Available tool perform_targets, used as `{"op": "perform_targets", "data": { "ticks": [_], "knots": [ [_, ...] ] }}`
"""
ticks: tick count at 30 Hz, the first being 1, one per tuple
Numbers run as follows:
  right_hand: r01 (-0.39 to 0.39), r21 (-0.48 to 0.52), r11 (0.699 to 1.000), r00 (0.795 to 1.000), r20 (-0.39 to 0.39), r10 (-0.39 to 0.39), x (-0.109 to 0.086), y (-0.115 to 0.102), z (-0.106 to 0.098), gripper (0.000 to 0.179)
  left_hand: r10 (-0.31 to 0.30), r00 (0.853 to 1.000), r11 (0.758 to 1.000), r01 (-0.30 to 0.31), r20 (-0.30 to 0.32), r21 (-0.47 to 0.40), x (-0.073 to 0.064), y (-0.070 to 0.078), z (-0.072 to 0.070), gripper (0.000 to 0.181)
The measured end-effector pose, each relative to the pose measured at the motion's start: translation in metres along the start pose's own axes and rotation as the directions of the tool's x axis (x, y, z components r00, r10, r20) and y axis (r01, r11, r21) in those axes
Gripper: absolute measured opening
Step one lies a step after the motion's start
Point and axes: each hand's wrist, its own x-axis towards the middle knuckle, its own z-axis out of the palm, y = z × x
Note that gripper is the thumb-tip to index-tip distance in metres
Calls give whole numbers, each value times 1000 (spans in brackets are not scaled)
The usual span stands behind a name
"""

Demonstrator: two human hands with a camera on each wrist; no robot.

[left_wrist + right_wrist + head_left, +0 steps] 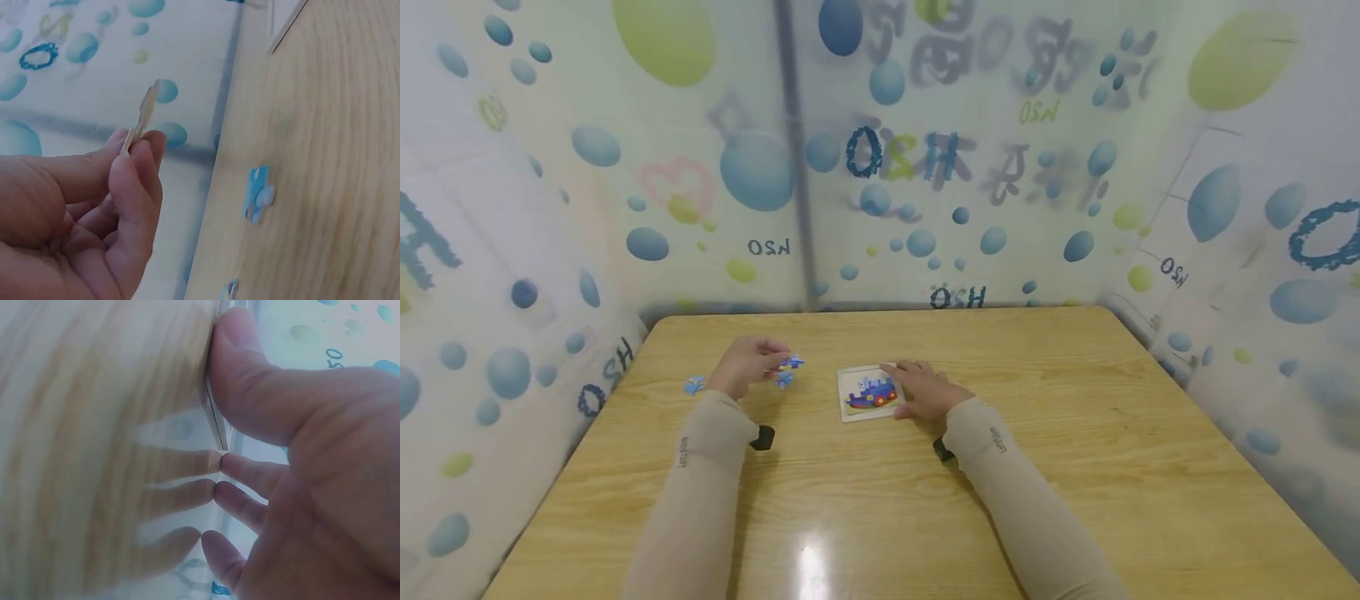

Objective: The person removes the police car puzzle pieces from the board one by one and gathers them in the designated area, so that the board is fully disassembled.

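Observation:
My left hand (749, 365) pinches a thin wooden jigsaw piece (792, 362) between thumb and fingers. In the left wrist view the piece (147, 109) is seen edge-on, raised above the table. Just below it in the head view, a light-blue jigsaw piece (784, 381) lies on the table. A square puzzle board (842, 400) with a pale rim and a blue boat picture lies flat to the right. My right hand (927, 390) rests at the board's right side, thumb at its edge. In the right wrist view the other fingertips (222, 544) touch the tabletop.
Another light-blue jigsaw piece (695, 384) lies left of my left wrist. The wooden table (1037, 358) reaches back to a printed curtain wall (925, 217), with similar panels on both sides.

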Motion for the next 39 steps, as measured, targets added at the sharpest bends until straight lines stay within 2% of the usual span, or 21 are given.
{"op": "perform_targets", "data": {
  "ticks": [5,11,17,21,28,35,39],
  "knots": [
    [13,3,1000,1000,-2,-13,0,2,2,79,18,1000,1000,-19,-10,-25,-7,-3,-12,29],
    [19,19,1000,1000,6,-19,-1,3,2,76,-5,1000,998,4,-18,-60,-12,-8,-22,33],
    [3,21,1000,1000,5,-3,-2,3,1,74,2,1000,998,-3,-13,-69,-18,-11,-32,40],
    [4,9,1000,1000,4,-4,-1,3,2,73,6,1000,999,-5,13,-50,-21,-16,-41,43],
    [11,1,1000,1000,5,-11,0,4,2,73,-4,998,989,13,58,-149,-27,-25,-58,48],
    [2,8,1000,1000,0,-2,0,3,-1,72,24,997,986,-11,80,-166,-37,-37,-76,48],
    [7,-1,1000,1000,7,-7,-1,3,0,72,3,994,986,14,106,-167,-43,-47,-87,48]
  ]
}}
